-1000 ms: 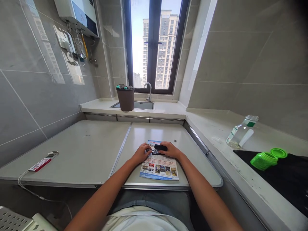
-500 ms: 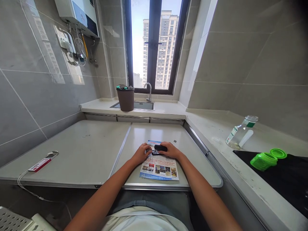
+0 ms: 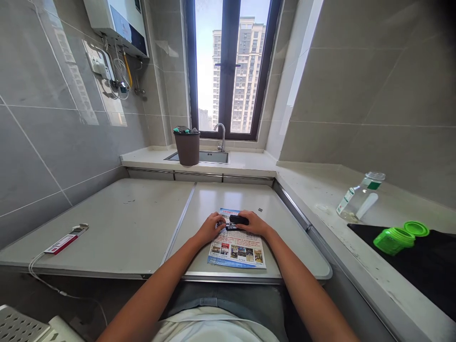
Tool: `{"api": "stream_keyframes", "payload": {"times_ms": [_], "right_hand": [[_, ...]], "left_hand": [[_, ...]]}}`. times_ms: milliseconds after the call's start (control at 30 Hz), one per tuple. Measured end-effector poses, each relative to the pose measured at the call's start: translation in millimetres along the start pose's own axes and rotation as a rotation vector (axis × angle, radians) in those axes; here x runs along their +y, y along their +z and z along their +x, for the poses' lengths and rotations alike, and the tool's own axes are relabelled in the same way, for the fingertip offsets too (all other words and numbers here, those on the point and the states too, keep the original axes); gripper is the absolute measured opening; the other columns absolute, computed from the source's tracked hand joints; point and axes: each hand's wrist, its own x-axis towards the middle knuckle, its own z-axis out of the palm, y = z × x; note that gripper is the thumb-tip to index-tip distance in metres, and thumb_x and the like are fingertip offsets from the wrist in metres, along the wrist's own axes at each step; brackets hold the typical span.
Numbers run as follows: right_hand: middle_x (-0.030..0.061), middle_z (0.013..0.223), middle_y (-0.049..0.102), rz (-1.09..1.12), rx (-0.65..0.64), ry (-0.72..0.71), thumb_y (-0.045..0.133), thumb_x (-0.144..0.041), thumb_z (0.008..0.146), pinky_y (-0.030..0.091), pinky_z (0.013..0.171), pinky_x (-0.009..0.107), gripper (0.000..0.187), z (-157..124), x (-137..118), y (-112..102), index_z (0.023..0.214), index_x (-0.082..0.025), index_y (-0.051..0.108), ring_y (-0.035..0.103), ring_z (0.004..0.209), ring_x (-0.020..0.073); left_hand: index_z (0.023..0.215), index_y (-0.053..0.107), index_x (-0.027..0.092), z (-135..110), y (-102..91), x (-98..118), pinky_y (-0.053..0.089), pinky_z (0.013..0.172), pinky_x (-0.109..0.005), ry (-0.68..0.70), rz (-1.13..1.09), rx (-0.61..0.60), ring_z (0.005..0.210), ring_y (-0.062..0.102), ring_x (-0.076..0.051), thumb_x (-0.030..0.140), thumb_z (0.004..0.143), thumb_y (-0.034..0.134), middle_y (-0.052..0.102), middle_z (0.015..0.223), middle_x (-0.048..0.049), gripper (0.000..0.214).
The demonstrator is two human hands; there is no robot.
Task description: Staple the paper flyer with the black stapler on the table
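A black stapler (image 3: 238,219) lies over a printed leaflet (image 3: 237,254) on the table, its top arm raised apart from the base and some silvery metal showing between. My right hand (image 3: 253,222) is closed round the stapler's right end. From the other side, the fingers of my left hand (image 3: 213,226) are bent and pinched at its metal part; what exactly lies between the fingertips is too small to make out. Beyond my right hand, a small grey piece (image 3: 260,209) rests on the tabletop.
The pale folding table (image 3: 142,213) has a seam left of the leaflet. At its left lies a red-and-white item with a cable (image 3: 61,243). A brown bin (image 3: 187,148) stands by the sink (image 3: 213,156). On the right counter are a glass bottle (image 3: 361,199) and an opened green container (image 3: 394,241).
The view has shifted very slightly. Both hands stay at the stapler, with hardly any visible movement of the fingers.
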Motion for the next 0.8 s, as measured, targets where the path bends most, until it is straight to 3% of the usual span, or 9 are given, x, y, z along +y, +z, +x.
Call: {"api": "stream_keyframes", "payload": {"times_ms": [400,567,800], "right_hand": [[0.0050,0.093,0.069,0.011,-0.004,0.003,0.072,-0.048,0.089,0.046,0.077,0.031,0.029,0,1,1,0.095,-0.020,0.069,0.060,0.085,0.0204],[0.0040,0.088,0.068,-0.004,0.004,0.028,0.072,-0.047,0.089,0.044,0.072,0.029,0.028,0,0,1,0.089,-0.020,0.067,0.059,0.080,0.0192],[0.0033,0.089,0.069,0.017,0.015,0.041,0.073,-0.046,0.088,0.044,0.072,0.029,0.027,0,-2,-1,0.090,-0.019,0.069,0.058,0.078,0.0183]], "left_hand": [[0.103,0.069,0.022,-1,-0.7,1,0.049,0.087,-0.034,0.025,0.017,0.002,0.093,0.060,-0.020,0.016,0.087,0.066,0.064,0.100,-0.0045,0.017],[0.087,0.073,0.021,-1,-2.9,4,0.050,0.082,-0.032,0.009,0.004,-0.010,0.085,0.062,-0.018,0.019,0.087,0.067,0.065,0.096,-0.0040,0.006],[0.085,0.078,0.022,0,-10.3,4,0.052,0.084,-0.034,-0.003,-0.027,0.001,0.084,0.066,-0.019,0.025,0.086,0.073,0.070,0.094,-0.0045,0.006]]}}
